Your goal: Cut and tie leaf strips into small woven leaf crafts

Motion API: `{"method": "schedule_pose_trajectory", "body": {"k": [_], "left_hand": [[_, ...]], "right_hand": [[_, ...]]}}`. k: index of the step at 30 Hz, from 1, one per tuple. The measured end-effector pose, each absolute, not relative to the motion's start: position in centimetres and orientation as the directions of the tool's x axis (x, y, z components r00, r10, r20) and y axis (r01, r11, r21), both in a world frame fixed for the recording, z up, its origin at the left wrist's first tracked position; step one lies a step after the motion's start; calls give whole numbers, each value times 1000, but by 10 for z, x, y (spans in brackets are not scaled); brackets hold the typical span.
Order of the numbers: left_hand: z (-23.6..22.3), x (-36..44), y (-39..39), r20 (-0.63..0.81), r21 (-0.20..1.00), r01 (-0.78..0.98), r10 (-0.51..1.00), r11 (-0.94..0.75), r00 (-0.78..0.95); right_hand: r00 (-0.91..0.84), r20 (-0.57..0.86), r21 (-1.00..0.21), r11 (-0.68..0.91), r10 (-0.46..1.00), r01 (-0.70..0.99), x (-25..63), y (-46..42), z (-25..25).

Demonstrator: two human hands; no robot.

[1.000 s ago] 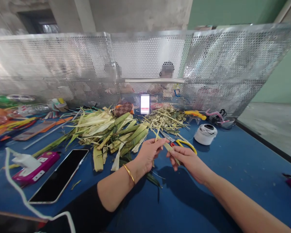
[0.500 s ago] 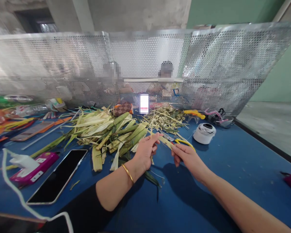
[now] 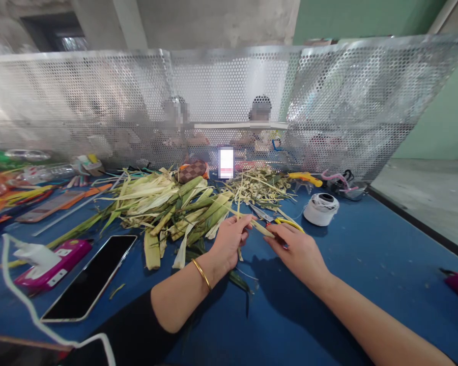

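Note:
A narrow, pale strip of corn husk (image 3: 263,230) stretches between my two hands above the blue table. My left hand (image 3: 229,244), a gold bangle on its wrist, pinches one end between thumb and fingers. Thin husk ends stick up and hang down from that grip. With its back turned upward, my right hand (image 3: 301,254) is closed on the strip's other end. Just beyond it lie scissors (image 3: 289,223) with yellow handles, partly hidden by that hand. A heap of green and cream corn husks (image 3: 183,203) spreads to the left of my hands.
Small husk scraps (image 3: 263,185) are piled behind my hands. A white thread spool (image 3: 321,209) and a yellow-orange tool (image 3: 305,178) lie to the right. Leftward are a black-screened phone (image 3: 93,277) and a magenta power strip (image 3: 55,264) with a white cable. A perforated metal screen (image 3: 229,76) borders the back.
My right hand has turned over so its back faces up more, and the husk strip has twisted with it to look narrower. My left hand has barely moved.

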State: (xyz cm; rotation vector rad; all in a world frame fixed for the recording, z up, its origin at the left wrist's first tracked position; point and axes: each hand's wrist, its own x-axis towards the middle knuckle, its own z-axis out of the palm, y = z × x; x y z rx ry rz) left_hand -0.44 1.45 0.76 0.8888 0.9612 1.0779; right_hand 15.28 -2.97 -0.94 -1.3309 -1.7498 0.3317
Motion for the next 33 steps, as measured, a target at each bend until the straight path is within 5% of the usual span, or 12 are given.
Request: {"method": "schedule_pose_trajectory", "body": {"k": [4, 11, 18, 25, 33], "left_hand": [[10, -4, 12, -174, 878, -392, 947, 273, 269], [8, 1, 7, -228, 768, -511, 911, 386, 344], [9, 2, 7, -159, 703, -599, 905, 384, 394], [9, 1, 10, -133, 672, -638, 909, 375, 395], [7, 2, 9, -10, 716, -639, 920, 281, 393]], "right_hand": [[-22, 472, -696, 388, 881, 605, 150, -31, -7], [1, 136, -946, 130, 991, 296, 136, -32, -10], [44, 104, -966, 91, 994, 240, 135, -30, -9], [-113, -147, -988, -140, 983, 65, 137, -31, -8], [-117, -101, -990, -88, 988, 108, 134, -34, -5]]}}
